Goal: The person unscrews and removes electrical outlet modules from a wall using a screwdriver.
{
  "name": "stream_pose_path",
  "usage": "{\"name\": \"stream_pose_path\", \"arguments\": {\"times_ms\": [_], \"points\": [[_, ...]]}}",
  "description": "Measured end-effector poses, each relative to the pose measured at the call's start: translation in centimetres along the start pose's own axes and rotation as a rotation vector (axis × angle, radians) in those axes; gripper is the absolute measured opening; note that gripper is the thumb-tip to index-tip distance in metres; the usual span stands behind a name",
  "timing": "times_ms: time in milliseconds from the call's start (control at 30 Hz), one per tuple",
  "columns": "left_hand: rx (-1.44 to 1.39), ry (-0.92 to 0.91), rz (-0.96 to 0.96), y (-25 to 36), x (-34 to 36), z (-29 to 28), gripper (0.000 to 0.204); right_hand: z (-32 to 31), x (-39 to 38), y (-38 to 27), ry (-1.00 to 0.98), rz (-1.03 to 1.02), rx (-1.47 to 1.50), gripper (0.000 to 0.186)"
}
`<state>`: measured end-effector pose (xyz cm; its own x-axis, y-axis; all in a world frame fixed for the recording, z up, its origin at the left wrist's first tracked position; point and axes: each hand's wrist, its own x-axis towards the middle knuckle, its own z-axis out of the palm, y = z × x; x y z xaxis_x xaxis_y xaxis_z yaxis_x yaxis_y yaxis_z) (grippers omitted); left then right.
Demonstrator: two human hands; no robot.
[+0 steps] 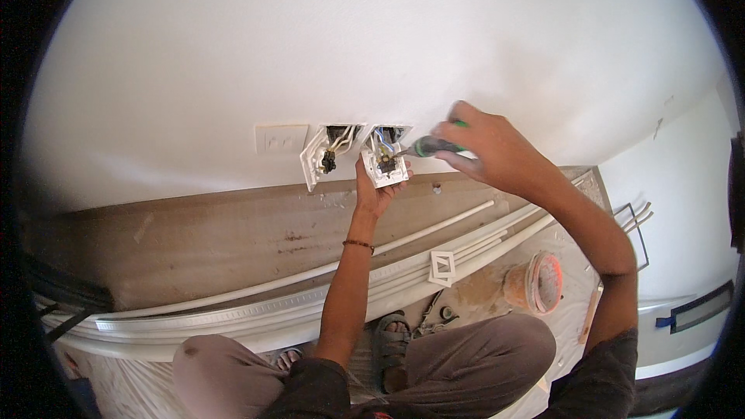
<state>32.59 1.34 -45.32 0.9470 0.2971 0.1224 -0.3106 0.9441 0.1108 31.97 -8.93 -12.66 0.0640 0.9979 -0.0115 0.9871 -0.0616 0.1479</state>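
My left hand (pixel 375 192) holds a white wall socket (pixel 390 176) from below, its back with the terminals turned up toward me. Blue and pale wires (pixel 382 140) run from it into an open wall box (pixel 394 132). With my right hand (pixel 483 147) I grip a screwdriver (pixel 431 146) with a dark and green handle; its tip is at the socket's terminals. Just left, a second white socket plate (pixel 313 161) hangs tilted out of its box on white wires (pixel 339 138). Farther left, a white switch plate (pixel 281 138) sits flat on the wall.
Long white pipes and trunking (pixel 256 312) lie along the floor by the wall. White cover frames (pixel 442 265) rest on them. An orange bucket (pixel 535 283) stands to the right of my knee, and dark tools (pixel 436 315) lie near my sandalled foot (pixel 393 341).
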Motion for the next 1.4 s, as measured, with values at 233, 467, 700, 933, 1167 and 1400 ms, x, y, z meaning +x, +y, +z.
{"name": "stream_pose_path", "arguments": {"times_ms": [233, 467, 700, 933, 1167, 1400], "points": [[0.030, 0.042, -0.038, -0.6, -0.3, 1.1, 0.073, 10.0, -20.8, 1.7, -0.012, 0.678, 0.375, 0.041], [0.104, 0.009, -0.097, 2.0, -1.3, -0.5, 0.075, 29.1, -25.6, -5.1, -0.069, 0.704, 0.628, 0.036], [0.204, 0.049, -0.133, 1.9, -1.1, 0.6, 0.077, 34.8, -23.4, -2.6, -0.126, 0.399, 0.387, 0.041], [0.185, 0.079, -0.220, 3.3, -1.9, 0.8, 0.065, 20.6, -10.9, 4.9, 0.291, 0.403, 0.359, 0.018], [0.288, -0.016, -0.221, 3.8, -2.1, 0.5, 0.066, 13.3, 1.0, 5.2, 0.275, 0.188, 0.183, 0.012], [0.290, 0.028, -0.225, 3.2, -1.9, 1.4, 0.069, 15.7, 3.5, 5.6, 0.093, 0.430, 0.303, 0.017]]}}
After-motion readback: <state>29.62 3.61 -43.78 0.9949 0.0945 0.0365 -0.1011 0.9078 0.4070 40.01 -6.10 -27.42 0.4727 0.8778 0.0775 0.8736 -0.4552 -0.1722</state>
